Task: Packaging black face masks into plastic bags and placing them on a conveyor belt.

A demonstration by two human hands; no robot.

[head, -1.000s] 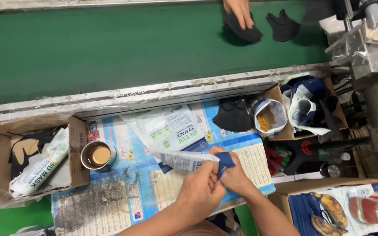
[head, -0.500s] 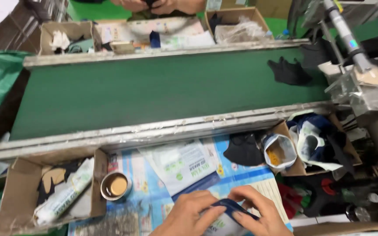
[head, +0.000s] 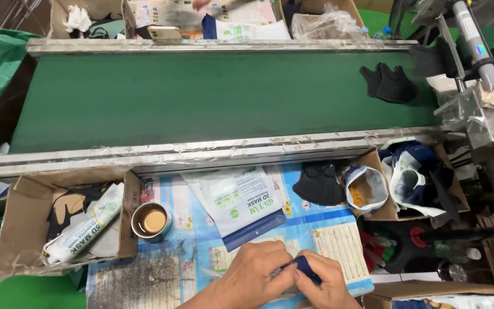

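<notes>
A worktop papered with glossy printed blue sheets (head: 321,229) lies under both hands, with a matte green conveyor belt (head: 201,97) in scuffed metal rails beyond them. The left hand (head: 253,274) and right hand (head: 324,283) meet, fingers pinched narrow on a small dark blue pouch (head: 304,267) between them. Just ahead lies a flat white packet (head: 238,200); left of the hands stands a round tin (head: 151,220) beside a cardboard box (head: 24,229); a black mask (head: 319,184) rests ahead to the right

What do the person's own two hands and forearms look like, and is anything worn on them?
Both the left hand and the right hand are bare: no gloves, rings or watch show. No sleeve covers the visible part of the left forearm; the right forearm is out of view.
</notes>
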